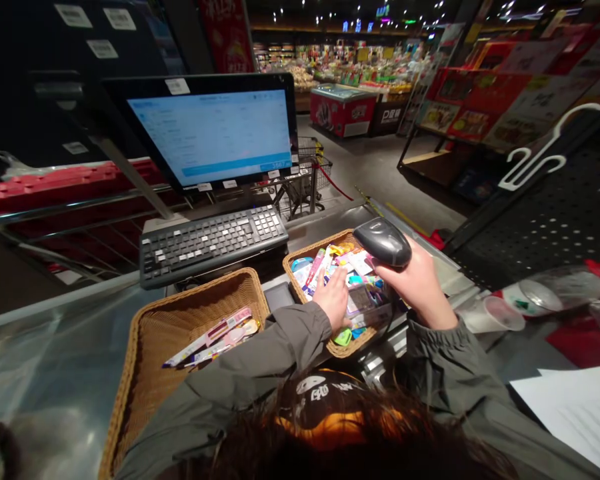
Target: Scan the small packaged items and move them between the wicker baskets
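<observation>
My right hand point(420, 283) is wrapped round a black handheld barcode scanner point(384, 241), its head raised over the right side of a small wicker basket point(291, 261). Inside that basket lies a jumble of colourful small packages point(353, 261). My left hand point(333, 298) reaches into the same basket, its fingers stretched out over the packages and touching them; the thumb is partly hidden. A green item point(343, 337) lies below the left hand. To the left, a larger wicker basket point(155, 347) contains a few long slim packages point(220, 337), partly covered by my left sleeve.
A black keyboard point(215, 241) and a lit monitor point(215, 137) stand behind the baskets. The metal counter point(45, 353) extends left. On the right are a plastic cup point(495, 315), printed papers point(575, 407) and a dark perforated panel point(545, 220). A shopping cart point(305, 177) stands beyond.
</observation>
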A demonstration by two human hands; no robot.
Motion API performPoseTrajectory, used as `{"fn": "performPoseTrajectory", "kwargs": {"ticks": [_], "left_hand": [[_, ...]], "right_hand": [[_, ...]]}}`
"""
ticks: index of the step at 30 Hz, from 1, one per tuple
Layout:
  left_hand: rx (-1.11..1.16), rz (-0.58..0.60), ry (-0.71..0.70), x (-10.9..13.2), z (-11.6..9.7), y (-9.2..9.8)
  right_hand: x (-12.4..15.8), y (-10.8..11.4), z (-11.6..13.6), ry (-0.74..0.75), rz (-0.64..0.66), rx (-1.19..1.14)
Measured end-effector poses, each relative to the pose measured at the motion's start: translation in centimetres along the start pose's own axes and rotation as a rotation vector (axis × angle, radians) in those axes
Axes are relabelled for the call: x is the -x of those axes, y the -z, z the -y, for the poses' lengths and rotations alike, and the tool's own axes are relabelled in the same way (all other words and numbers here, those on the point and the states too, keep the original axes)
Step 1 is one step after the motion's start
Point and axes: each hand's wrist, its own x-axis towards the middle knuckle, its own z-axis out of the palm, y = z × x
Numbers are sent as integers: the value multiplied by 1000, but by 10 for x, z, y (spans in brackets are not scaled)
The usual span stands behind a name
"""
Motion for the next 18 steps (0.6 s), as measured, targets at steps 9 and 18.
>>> {"fn": "performPoseTrajectory", "kwargs": {"ticks": [9,18], "left_hand": [[188,-62,68,5,38,34],[83,-380,231,73,110,121]], "right_hand": [[-2,-5,-3,-9,8,-26],[-5,-21,21,42,44,-72]]}}
